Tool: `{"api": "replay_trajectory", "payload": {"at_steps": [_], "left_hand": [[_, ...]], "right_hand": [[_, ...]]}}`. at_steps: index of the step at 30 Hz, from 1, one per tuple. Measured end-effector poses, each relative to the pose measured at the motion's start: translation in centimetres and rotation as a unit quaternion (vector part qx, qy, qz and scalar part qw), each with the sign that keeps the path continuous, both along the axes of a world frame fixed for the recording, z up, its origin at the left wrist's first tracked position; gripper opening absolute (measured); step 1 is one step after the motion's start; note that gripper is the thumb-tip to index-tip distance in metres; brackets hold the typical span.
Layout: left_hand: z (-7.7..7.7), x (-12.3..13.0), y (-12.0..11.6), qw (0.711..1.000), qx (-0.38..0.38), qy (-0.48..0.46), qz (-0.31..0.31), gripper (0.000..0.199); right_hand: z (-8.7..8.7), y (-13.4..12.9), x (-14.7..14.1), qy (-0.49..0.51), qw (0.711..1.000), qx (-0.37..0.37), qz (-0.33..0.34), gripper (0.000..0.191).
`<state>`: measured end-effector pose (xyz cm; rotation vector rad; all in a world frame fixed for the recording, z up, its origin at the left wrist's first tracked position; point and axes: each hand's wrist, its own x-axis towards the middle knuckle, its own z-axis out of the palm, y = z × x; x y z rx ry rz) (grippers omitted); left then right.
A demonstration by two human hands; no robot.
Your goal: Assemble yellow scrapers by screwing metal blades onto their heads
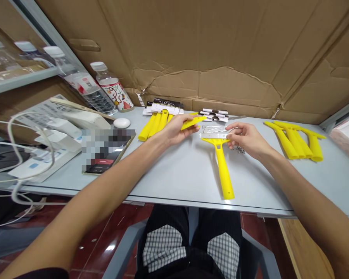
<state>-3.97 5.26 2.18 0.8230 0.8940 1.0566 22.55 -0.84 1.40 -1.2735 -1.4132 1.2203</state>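
My left hand (pixel 176 130) is closed on a flat yellow plastic plate (pixel 194 123), raised a little above the table. A yellow scraper handle (pixel 224 174) lies with its wide head away from me and its grip toward the table's front edge. Across that head rests a thin metal blade (pixel 213 135). My right hand (pixel 247 139) pinches the blade's right end with thumb and finger. More metal blades (pixel 213 128) lie just behind it. Small screws (pixel 241 150) are heaped under my right hand, partly hidden.
Several yellow handles (pixel 296 141) lie at right; others (pixel 151 126) lie at left beside printed cards (pixel 165 105). Folded cards (pixel 215 113) sit at the back. Bottles (pixel 113 87), a white oval object (pixel 122 123), a partly blurred dark flat object (pixel 107 153) and white cables (pixel 50 155) occupy the left.
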Motion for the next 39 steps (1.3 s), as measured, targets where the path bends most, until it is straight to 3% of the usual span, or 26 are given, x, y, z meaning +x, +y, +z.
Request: {"api": "replay_trajectory", "payload": {"at_steps": [3, 6, 9, 12, 14, 19, 23, 31, 35, 39], "left_hand": [[-0.2, 0.0, 0.2, 0.999, 0.047, 0.013, 0.002, 0.010], [-0.6, -0.2, 0.6, 0.993, 0.105, 0.048, -0.001, 0.010], [-0.5, -0.5, 0.5, 0.988, 0.142, 0.066, 0.007, 0.025], [0.1, -0.5, -0.2, 0.988, 0.146, 0.054, 0.009, 0.052], [0.6, -0.3, -0.8, 0.989, 0.140, 0.050, 0.001, 0.059], [0.3, 0.5, -1.9, 0.981, 0.179, 0.067, -0.045, 0.031], [-0.8, 1.3, -2.7, 0.962, 0.247, 0.113, -0.033, 0.030], [-1.8, 2.0, -3.5, 0.932, 0.284, 0.225, -0.023, 0.026], [-2.1, 1.8, -3.2, 0.938, 0.268, 0.217, -0.026, 0.021], [-3.0, 2.0, -2.9, 0.957, 0.228, 0.174, 0.031, 0.019]], "right_hand": [[0.0, 0.0, 0.1, -0.002, 1.000, 0.001, 0.001, 0.034], [0.1, 0.0, 0.0, -0.003, 1.000, -0.003, -0.003, 0.035], [0.1, 0.0, 0.0, -0.004, 1.000, -0.003, -0.005, 0.035], [0.0, 0.0, 0.0, -0.003, 1.000, -0.004, -0.003, 0.034], [0.0, 0.0, 0.0, -0.001, 1.000, -0.003, -0.001, 0.033], [0.0, -0.1, -0.1, 0.002, 1.000, 0.001, 0.002, 0.031], [0.0, 0.0, -0.1, 0.005, 1.000, 0.005, 0.007, 0.031], [0.2, -0.1, 0.0, 0.006, 1.000, 0.006, 0.000, 0.032], [0.5, -0.2, -0.1, 0.005, 1.000, 0.009, -0.009, 0.029], [0.6, -0.1, -0.1, 0.016, 1.000, 0.007, -0.013, 0.025]]}}
